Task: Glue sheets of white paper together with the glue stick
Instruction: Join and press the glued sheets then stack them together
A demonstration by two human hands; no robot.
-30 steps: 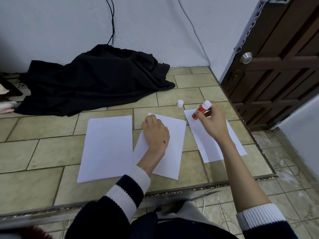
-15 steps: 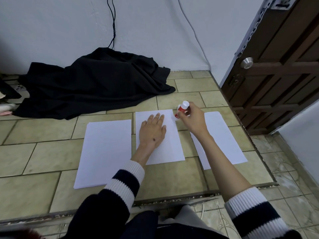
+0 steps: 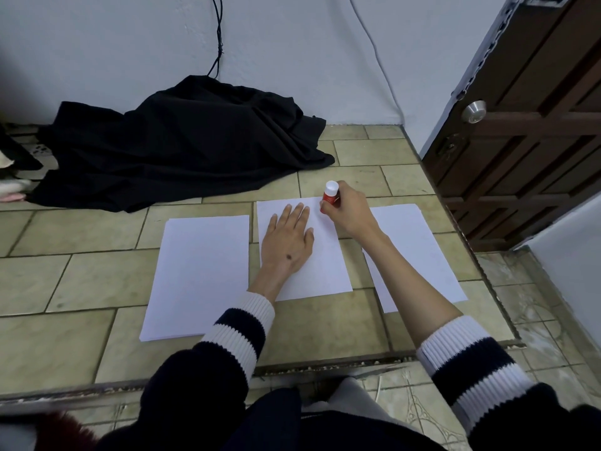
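Note:
Three lots of white paper lie on the tiled ledge. A stack [image 3: 201, 271] is on the left, a single sheet [image 3: 325, 262] in the middle, and another stack [image 3: 419, 252] on the right. My left hand [image 3: 287, 244] lies flat, fingers straight, pressing the middle sheet. My right hand [image 3: 349, 209] grips a red glue stick [image 3: 330, 195] with a white end pointing up. Its lower tip touches the upper right part of the middle sheet. The glue stick's cap is hidden from view.
A black cloth [image 3: 182, 144] is heaped at the back left against the white wall, with a cable [image 3: 218, 37] hanging above it. A brown wooden door [image 3: 533, 131] with a metal knob [image 3: 474, 110] stands at the right. The ledge edge [image 3: 325, 366] runs close to my body.
My left hand straightened the middle sheet and flattened on it. My right hand carried the glue stick left from over the right stack down onto the middle sheet's top right corner.

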